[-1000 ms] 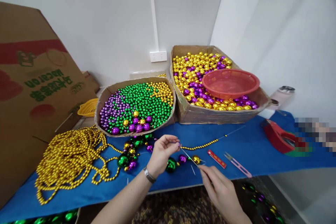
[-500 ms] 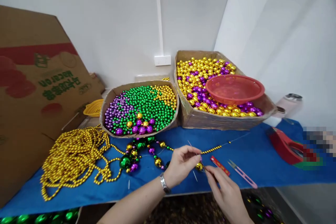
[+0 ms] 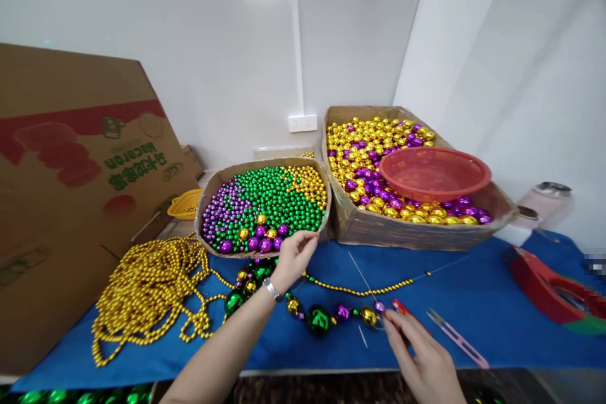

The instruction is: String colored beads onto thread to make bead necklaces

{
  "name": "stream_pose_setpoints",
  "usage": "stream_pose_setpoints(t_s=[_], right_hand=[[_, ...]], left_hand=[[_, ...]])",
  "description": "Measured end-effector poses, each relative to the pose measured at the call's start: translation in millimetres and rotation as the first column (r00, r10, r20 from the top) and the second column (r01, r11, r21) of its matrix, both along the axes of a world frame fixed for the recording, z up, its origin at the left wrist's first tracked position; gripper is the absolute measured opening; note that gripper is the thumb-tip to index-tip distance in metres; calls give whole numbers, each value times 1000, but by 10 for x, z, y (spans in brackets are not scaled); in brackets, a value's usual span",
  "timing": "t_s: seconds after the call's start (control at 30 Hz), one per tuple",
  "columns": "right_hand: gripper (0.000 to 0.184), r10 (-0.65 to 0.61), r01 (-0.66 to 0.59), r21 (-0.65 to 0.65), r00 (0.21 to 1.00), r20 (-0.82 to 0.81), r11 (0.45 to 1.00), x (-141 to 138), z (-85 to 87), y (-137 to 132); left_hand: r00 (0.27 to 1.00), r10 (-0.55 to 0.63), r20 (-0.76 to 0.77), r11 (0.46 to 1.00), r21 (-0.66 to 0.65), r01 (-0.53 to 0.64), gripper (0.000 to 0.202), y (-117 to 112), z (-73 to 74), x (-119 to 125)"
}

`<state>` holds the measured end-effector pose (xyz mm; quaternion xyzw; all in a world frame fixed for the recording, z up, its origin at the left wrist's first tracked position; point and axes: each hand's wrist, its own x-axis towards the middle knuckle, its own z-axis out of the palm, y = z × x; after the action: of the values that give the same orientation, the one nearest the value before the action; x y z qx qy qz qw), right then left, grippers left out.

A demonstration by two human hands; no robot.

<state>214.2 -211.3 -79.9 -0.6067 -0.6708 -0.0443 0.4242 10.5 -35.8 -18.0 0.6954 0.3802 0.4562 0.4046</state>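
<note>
My right hand [image 3: 421, 347] pinches a beaded string near a small purple bead [image 3: 379, 307]. A thin needle-like wire [image 3: 362, 276] sticks up and left from that bead. Beside it on the string come a gold bead [image 3: 368, 315], a purple one [image 3: 343, 312] and a large green one [image 3: 317, 319]. My left hand [image 3: 294, 260] is raised at the front right edge of the box of small beads [image 3: 279, 202], thumb and fingers pressed together. Whatever those fingertips hold, if anything, is too small to make out.
A larger box [image 3: 402, 230] of gold and purple beads carries a red basin [image 3: 435, 173]. Gold bead strands [image 3: 146, 290] lie at left by a tall carton [image 3: 85, 202]. Pink-handled snips [image 3: 459, 339], a red tape dispenser [image 3: 544, 293] and a flask [image 3: 544, 205] are at right.
My left hand has left the wire and moved up and left to the box of small beads. My right hand keeps its hold, and more of the beaded string now shows. The view has shifted slightly.
</note>
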Motion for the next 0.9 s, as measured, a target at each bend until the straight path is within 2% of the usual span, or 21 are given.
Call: stream_pose_setpoints(t_s=[0.07, 0.13, 0.27, 0.37, 0.43, 0.53, 0.63, 0.77, 0.9], right_hand=[[23, -7, 6, -28, 1000, -28, 1000, 9, 31, 16], [23, -19, 12, -74, 996, -88, 997, 10, 98, 34], [24, -45, 3, -166, 968, -247, 986, 36, 277, 63], [22, -77, 14, -197, 945, -319, 980, 117, 393, 73], [22, -102, 37, -183, 927, -361, 982, 189, 466, 76], [26, -138, 70, -166, 886, -443, 984, 282, 588, 78], [31, -174, 102, -163, 829, -531, 981, 352, 716, 72], [32, -218, 173, -132, 767, -604, 976, 493, 793, 57], [32, -275, 272, -105, 723, -634, 957, 681, 697, 55]], left_hand=[[999, 32, -16, 999, 16, -31, 26, 97, 5, -40], [999, 0, -34, 1000, 18, 1, 25, 60, -33, -28], [958, -172, -229, 975, 100, 199, 22, -317, -237, 132], [825, -286, -487, 893, 177, 414, 22, -625, -448, 299], [696, -276, -662, 827, 206, 524, 33, -757, -584, 406], [542, -171, -823, 788, 215, 577, 57, -837, -742, 543], [435, -112, -894, 784, 189, 591, 57, -838, -820, 616], [336, -108, -936, 763, 138, 632, 33, -825, -824, 552], [328, -93, -940, 777, 137, 614, 33, -805, -766, 364]])
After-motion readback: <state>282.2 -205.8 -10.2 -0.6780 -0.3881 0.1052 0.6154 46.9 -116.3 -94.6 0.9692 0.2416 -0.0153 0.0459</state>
